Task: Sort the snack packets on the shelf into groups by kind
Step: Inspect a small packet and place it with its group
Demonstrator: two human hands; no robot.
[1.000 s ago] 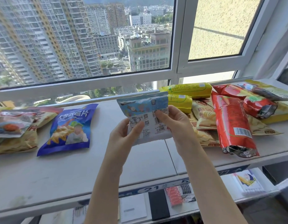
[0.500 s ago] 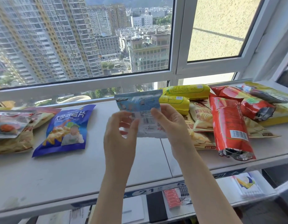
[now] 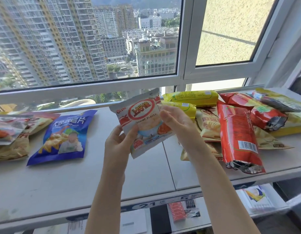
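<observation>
White-and-red shrimp flakes packet (image 3: 143,122), blue chip bag (image 3: 65,137), long red packet (image 3: 237,137).

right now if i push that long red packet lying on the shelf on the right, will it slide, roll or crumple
The long red packet would probably slide rather than roll: it lies flattish along the shelf. Its crinkled foil end suggests a thin wrapper that would dent easily. It leans on the beige packets, so a push would likely shift those too.

Snack packets (image 3: 64,137) on grey shelf (image 3: 78,181)

Two hands (image 3: 118,144), one blue packet (image 3: 63,137)
</observation>
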